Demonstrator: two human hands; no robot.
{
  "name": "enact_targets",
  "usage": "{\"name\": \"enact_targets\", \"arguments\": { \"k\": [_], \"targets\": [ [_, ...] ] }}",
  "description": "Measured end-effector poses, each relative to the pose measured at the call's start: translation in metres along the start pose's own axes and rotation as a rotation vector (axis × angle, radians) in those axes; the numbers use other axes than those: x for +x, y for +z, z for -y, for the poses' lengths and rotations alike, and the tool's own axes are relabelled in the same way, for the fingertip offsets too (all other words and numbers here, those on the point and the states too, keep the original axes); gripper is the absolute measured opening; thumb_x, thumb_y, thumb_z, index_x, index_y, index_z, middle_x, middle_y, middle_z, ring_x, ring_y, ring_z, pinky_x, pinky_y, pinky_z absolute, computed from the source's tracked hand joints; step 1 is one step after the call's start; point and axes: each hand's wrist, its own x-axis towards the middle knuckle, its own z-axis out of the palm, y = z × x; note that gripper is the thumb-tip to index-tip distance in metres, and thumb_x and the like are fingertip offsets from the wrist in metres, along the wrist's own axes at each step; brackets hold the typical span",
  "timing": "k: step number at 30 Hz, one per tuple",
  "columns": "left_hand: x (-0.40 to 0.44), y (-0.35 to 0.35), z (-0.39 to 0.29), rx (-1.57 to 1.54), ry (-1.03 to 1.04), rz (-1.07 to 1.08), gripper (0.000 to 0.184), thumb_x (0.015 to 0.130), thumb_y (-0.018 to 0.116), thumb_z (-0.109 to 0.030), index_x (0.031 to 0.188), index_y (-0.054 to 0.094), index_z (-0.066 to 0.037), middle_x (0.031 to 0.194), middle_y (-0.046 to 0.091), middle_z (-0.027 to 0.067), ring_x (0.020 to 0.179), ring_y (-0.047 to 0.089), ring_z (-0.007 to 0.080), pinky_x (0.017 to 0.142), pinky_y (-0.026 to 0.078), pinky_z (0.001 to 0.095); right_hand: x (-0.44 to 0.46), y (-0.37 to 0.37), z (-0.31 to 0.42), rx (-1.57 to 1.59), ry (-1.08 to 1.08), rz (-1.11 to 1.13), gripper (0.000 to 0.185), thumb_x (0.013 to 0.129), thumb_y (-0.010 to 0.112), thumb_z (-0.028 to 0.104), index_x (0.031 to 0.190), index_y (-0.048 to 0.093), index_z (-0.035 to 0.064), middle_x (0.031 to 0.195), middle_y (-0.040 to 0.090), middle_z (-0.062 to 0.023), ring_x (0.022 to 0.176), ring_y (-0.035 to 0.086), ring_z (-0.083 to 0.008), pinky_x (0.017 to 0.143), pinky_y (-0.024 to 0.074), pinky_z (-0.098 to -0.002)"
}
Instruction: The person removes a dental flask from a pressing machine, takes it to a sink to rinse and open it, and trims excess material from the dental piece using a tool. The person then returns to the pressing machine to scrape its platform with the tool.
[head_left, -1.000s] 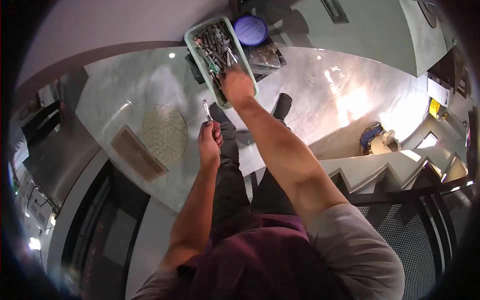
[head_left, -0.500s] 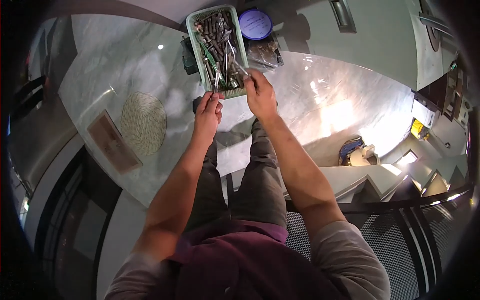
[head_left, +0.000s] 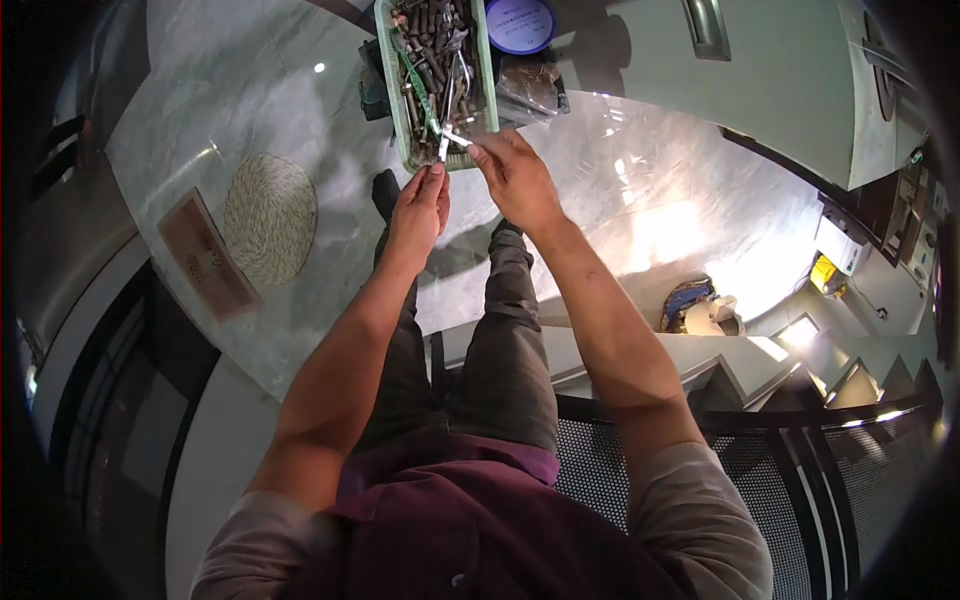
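Observation:
My left hand (head_left: 422,208) is closed, pinching a slim shiny metal tool (head_left: 444,148) that points up over the near end of the basket. My right hand (head_left: 516,182) is closed too, holding a second slim metal piece (head_left: 458,138), whose tip meets or overlaps the first one. I cannot make out the exact kind of either. Just beyond both hands, a pale green plastic basket (head_left: 398,120) holds many rusty bolts (head_left: 428,40) and metal tools. A green-handled tool (head_left: 412,78) lies along its left side.
A tub with a blue-rimmed lid (head_left: 520,25) and a clear plastic bag (head_left: 530,88) stand right of the basket. A woven oval mat (head_left: 270,218) and a brownish board (head_left: 207,255) lie on the marble floor (head_left: 330,130) at left. Stairs are at right.
My right hand has brought its metal piece down and left, so it now meets the one in my left hand. The view has shifted, with the basket higher in it.

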Motion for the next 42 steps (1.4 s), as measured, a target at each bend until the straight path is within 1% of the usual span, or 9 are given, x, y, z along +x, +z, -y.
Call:
{"name": "enact_targets", "arguments": {
  "k": [19, 21, 22, 23, 24, 26, 35, 37, 42],
  "targets": [
    [-0.003, -0.004, 0.006, 0.029, -0.11, -0.007, 0.031, 0.097, 0.05, -0.041, 0.077, 0.047, -0.017, 0.054, 0.029, -0.0084, 0.042, 0.026, 0.0049, 0.039, 0.02, 0.0242, 0.01, 0.003, 0.004, -0.297, 0.166, 0.122, 0.025, 0.091, 0.055, 0.035, 0.101, 0.07, 0.0171, 0.094, 0.068, -0.0101, 0.086, 0.065, -0.0308, 0.072, 0.0508, -0.0421],
    [0.013, -0.025, 0.027, 0.111, -0.058, -0.151, 0.031, 0.098, 0.047, -0.037, 0.081, 0.054, -0.013, 0.064, 0.044, -0.0057, 0.052, 0.039, 0.0042, 0.044, 0.029, 0.0204, 0.014, 0.014, -0.006, -0.256, 0.151, 0.095, 0.024, 0.09, 0.054, 0.033, 0.1, 0.071, 0.0196, 0.094, 0.068, -0.0103, 0.087, 0.065, -0.0302, 0.073, 0.0513, -0.0427],
    [0.039, -0.053, 0.051, 0.716, 0.261, -0.113, 0.027, 0.098, 0.047, -0.033, 0.078, 0.053, -0.016, 0.064, 0.044, -0.0068, 0.05, 0.038, 0.0035, 0.042, 0.025, 0.0219, 0.015, 0.028, -0.019, -0.329, 0.139, 0.064, 0.021, 0.088, 0.055, 0.031, 0.095, 0.07, 0.0186, 0.093, 0.068, -0.01, 0.085, 0.065, -0.03, 0.072, 0.0516, -0.0432],
    [0.01, -0.023, 0.013, 0.047, -0.122, -0.009, 0.028, 0.098, 0.049, -0.033, 0.075, 0.05, -0.016, 0.06, 0.039, -0.0077, 0.046, 0.032, 0.0032, 0.04, 0.022, 0.0232, 0.015, 0.032, -0.019, -0.402, 0.175, 0.102, 0.021, 0.088, 0.054, 0.031, 0.09, 0.069, 0.0174, 0.091, 0.068, -0.0111, 0.082, 0.066, -0.0305, 0.071, 0.052, -0.0439],
    [-0.001, -0.016, 0.012, 0.119, -0.031, -0.027, 0.03, 0.098, 0.048, -0.035, 0.074, 0.046, -0.016, 0.056, 0.031, -0.0078, 0.043, 0.026, 0.0033, 0.039, 0.018, 0.023, 0.009, 0.018, -0.003, -0.441, 0.276, 0.131, 0.021, 0.087, 0.054, 0.032, 0.087, 0.069, 0.0173, 0.091, 0.069, -0.0119, 0.081, 0.066, -0.0303, 0.069, 0.0524, -0.0444],
    [-0.03, 0.002, -0.002, 0.058, -0.106, 0.053, 0.036, 0.098, 0.049, -0.041, 0.074, 0.042, -0.015, 0.056, 0.023, -0.0077, 0.043, 0.019, 0.0034, 0.039, 0.014, 0.0242, 0.017, -0.008, -0.005, -0.322, 0.48, 0.025, 0.025, 0.089, 0.051, 0.034, 0.092, 0.07, 0.0183, 0.094, 0.069, -0.0111, 0.084, 0.067, -0.0289, 0.071, 0.0531, -0.0432],
    [-0.018, -0.007, -0.002, 0.056, -0.129, 0.0, 0.033, 0.098, 0.05, -0.04, 0.078, 0.046, -0.014, 0.056, 0.025, -0.007, 0.042, 0.019, 0.0036, 0.039, 0.013, 0.0242, -0.018, 0.031, 0.001, 0.051, 0.354, -0.023, 0.019, 0.088, 0.056, 0.026, 0.097, 0.066, 0.012, 0.089, 0.069, -0.0104, 0.083, 0.067, -0.0261, 0.074, 0.0519, -0.0388],
    [-0.017, -0.005, 0.0, 0.053, -0.126, 0.025, 0.033, 0.098, 0.05, -0.04, 0.079, 0.046, -0.013, 0.056, 0.025, -0.0073, 0.041, 0.02, 0.0035, 0.038, 0.013, 0.0243, -0.038, 0.04, -0.013, 0.685, 0.486, -0.224, 0.017, 0.086, 0.057, 0.017, 0.095, 0.064, 0.0057, 0.079, 0.066, -0.0114, 0.075, 0.064, -0.0229, 0.068, 0.0488, -0.0363],
    [-0.013, -0.013, 0.013, 0.121, -0.091, 0.034, 0.029, 0.098, 0.049, -0.037, 0.092, 0.057, -0.01, 0.056, 0.032, -0.0079, 0.042, 0.026, 0.0021, 0.037, 0.016, 0.0225, -0.11, 0.01, -0.047, 0.866, 0.66, -0.233, 0.015, 0.095, 0.051, 0.016, 0.096, 0.064, 0.0099, 0.064, 0.043, 0.0063, 0.055, 0.038, -0.0048, 0.052, 0.0333, -0.0212]
  ]
}}
